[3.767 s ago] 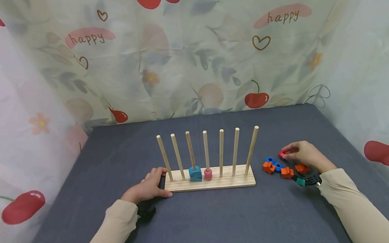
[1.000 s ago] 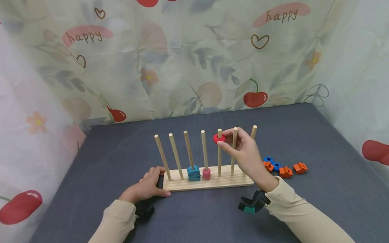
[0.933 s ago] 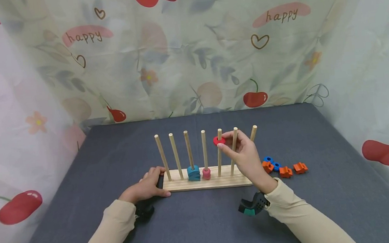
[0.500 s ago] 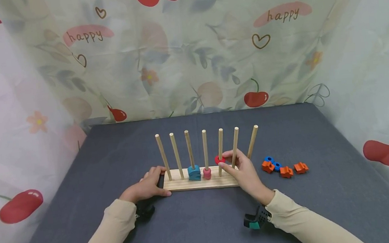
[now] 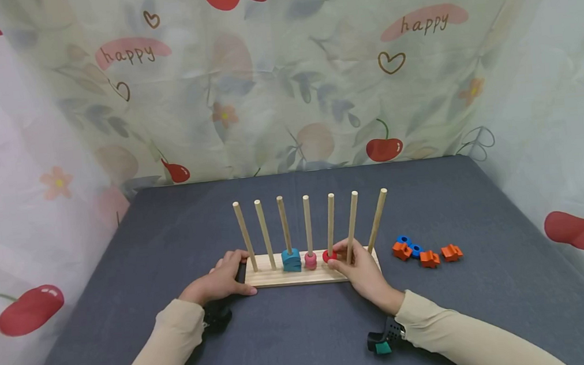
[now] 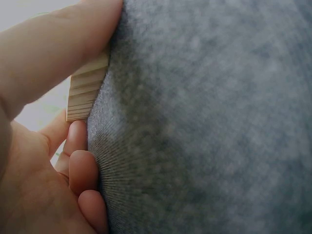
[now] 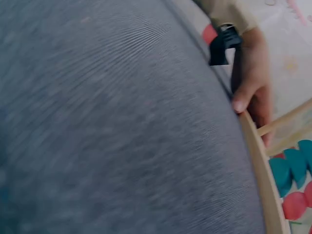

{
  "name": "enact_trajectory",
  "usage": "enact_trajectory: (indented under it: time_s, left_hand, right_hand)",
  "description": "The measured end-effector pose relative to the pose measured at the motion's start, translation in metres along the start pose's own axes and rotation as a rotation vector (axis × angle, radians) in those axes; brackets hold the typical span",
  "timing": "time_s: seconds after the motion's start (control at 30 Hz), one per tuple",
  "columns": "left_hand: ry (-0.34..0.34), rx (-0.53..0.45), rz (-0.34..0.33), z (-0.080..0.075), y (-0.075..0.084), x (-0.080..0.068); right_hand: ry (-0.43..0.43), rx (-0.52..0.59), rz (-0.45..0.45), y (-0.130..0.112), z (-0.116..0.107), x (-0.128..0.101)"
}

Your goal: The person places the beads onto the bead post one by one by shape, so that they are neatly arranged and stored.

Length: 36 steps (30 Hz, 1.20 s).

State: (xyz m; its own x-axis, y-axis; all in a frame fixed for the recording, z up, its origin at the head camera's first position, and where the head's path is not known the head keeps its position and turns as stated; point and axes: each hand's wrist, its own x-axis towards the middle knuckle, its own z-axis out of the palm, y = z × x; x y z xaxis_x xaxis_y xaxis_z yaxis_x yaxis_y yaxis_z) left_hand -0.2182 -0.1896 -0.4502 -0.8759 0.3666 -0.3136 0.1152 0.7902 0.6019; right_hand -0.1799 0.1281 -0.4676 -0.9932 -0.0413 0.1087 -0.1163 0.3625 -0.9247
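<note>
A pale wooden board with a row of several upright pegs lies on the dark cloth. My left hand grips its left end, thumb at the front corner and fingers behind; the left wrist view shows the board's end between them. On the third peg from the right, a red ring sits low near the board, and my right hand pinches it from the right side. Teal pieces are stacked on the third peg from the left. A pink bead is on the middle peg.
Right of the board lie several orange notched pieces and blue ringed pieces. Dark cloth covers the table. A patterned curtain hangs behind and at both sides. Each wrist wears a black device.
My right hand picked the red ring from the pile at right, brought it over the third peg from the right and slid it down to the base. The left hand kept its place.
</note>
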Motion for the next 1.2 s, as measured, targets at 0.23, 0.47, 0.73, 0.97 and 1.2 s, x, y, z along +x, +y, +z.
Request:
enact_trajectory:
  time_s: [0.23, 0.47, 0.73, 0.97, 1.2]
  left_hand:
    - [0.012, -0.004, -0.008, 0.0006, 0.0007, 0.0003]
    - [0.013, -0.001, -0.011, 0.0010, 0.0025, -0.0009]
    - [0.009, -0.011, -0.010, 0.0005, 0.0026, -0.0017]
    - [0.006, -0.004, -0.006, 0.0003, 0.0009, -0.0006]
    - [0.008, -0.015, -0.015, 0.0002, 0.0011, -0.0006]
  right_hand:
    - [0.000, 0.027, -0.010, 0.0000, 0.0026, -0.0006]
    - [0.018, -0.017, -0.052, 0.0011, 0.0037, 0.0004]
    - [0.021, -0.047, -0.054, 0.0033, 0.0043, 0.0001]
    - [0.015, -0.050, -0.050, 0.0023, 0.0042, 0.0008]
    - [-0.003, -0.063, -0.026, 0.0029, 0.0029, -0.0001]
